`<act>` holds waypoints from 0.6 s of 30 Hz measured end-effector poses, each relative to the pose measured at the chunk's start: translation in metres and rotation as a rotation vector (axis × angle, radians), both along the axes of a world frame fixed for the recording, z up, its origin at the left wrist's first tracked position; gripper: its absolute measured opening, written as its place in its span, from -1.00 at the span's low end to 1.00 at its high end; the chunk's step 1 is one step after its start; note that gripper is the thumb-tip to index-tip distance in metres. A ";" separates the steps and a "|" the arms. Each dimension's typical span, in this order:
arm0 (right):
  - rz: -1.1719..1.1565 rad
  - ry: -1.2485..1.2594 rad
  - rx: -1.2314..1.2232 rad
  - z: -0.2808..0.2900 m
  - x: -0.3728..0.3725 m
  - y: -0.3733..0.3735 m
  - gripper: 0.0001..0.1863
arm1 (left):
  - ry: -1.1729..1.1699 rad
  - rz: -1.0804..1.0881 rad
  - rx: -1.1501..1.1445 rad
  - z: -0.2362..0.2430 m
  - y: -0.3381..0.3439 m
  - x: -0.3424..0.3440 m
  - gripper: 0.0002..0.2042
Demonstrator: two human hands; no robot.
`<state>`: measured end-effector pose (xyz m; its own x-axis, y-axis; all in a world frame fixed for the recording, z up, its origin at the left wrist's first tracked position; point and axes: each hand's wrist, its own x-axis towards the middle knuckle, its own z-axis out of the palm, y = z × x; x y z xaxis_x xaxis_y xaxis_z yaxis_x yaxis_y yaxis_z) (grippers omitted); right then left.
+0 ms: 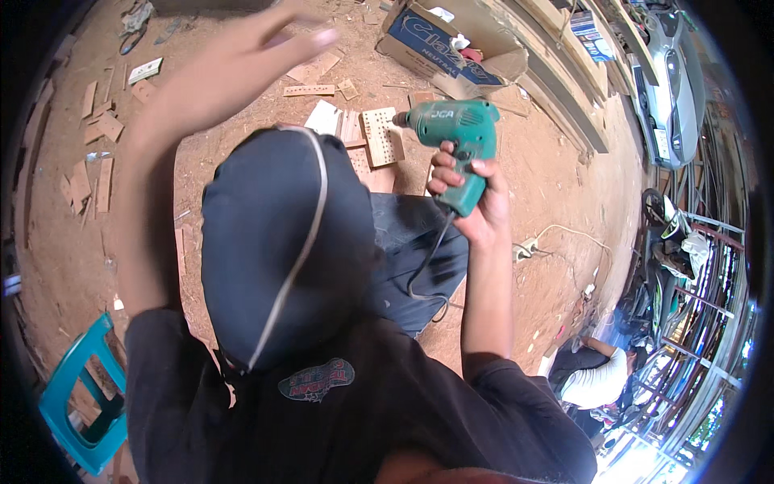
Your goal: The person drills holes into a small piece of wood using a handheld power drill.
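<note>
My right hand [484, 194] is wrapped round the handle of a green corded power drill [463, 121]. The drill's chuck points left, by the upper corner of a pale wooden block [384, 139] with rows of holes; I cannot tell whether it touches. Raised at the upper left, my left hand [278, 36] is blurred, fingers stretched and apart, with nothing visible in it. Reddish wood pieces [351, 129] and a white sheet [323, 118] lie beside the block. A dark, rounded cloth thing [266, 234] with a pale cord covers much of the middle.
Wood offcuts [103, 125] litter the dirt floor. A cardboard box [443, 48] and timber beams [556, 89] stand at the upper right. A power socket [526, 248] with cords lies right of my arm. A teal chair [72, 403] and another person [597, 375] are farther off.
</note>
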<state>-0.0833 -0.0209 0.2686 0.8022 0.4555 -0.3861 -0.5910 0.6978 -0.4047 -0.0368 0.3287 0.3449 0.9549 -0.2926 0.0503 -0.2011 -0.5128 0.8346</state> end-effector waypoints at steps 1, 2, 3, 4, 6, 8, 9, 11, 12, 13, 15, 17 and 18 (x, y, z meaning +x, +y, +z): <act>0.010 0.015 -0.014 -0.003 0.000 0.000 -0.53 | 0.111 0.102 0.033 -0.030 0.014 0.004 -0.46; 0.008 0.038 -0.041 -0.004 -0.001 0.001 -0.51 | 0.195 0.118 -0.011 -0.067 0.025 0.004 -0.46; 0.031 0.053 -0.077 -0.004 -0.001 0.003 -0.50 | 0.279 0.142 -0.054 -0.099 0.028 0.004 -0.45; 0.049 0.068 -0.123 -0.003 -0.002 0.003 -0.49 | 0.384 0.145 -0.078 -0.122 0.022 0.003 -0.48; 0.100 0.078 -0.233 0.003 0.001 0.010 -0.39 | 0.454 0.143 -0.116 -0.172 0.010 -0.006 -0.52; 0.161 0.059 -0.263 0.002 0.002 0.008 -0.37 | 0.369 0.107 -0.160 -0.240 -0.007 -0.004 -0.55; 0.195 0.052 -0.268 0.001 0.003 0.007 -0.36 | 0.238 0.108 -0.078 -0.255 -0.017 -0.004 -0.55; 0.231 0.067 -0.317 -0.001 0.004 0.005 -0.31 | -0.019 0.087 0.092 -0.274 -0.043 -0.002 -0.56; 0.256 0.062 -0.345 -0.002 0.003 0.004 -0.30 | -0.070 0.086 0.090 -0.283 -0.054 -0.003 -0.57; 0.277 0.052 -0.368 -0.002 0.002 0.003 -0.29 | -0.125 0.082 0.095 -0.289 -0.062 -0.004 -0.57; 0.312 0.035 -0.410 -0.004 0.002 -0.002 -0.27 | -0.151 0.059 0.133 -0.297 -0.069 -0.008 -0.58; 0.353 0.039 -0.483 -0.003 0.003 -0.008 -0.30 | -0.093 0.022 0.201 -0.300 -0.072 -0.012 -0.59; 0.383 0.051 -0.534 0.000 0.006 -0.012 -0.34 | -0.189 0.074 0.174 -0.302 -0.071 -0.010 -0.59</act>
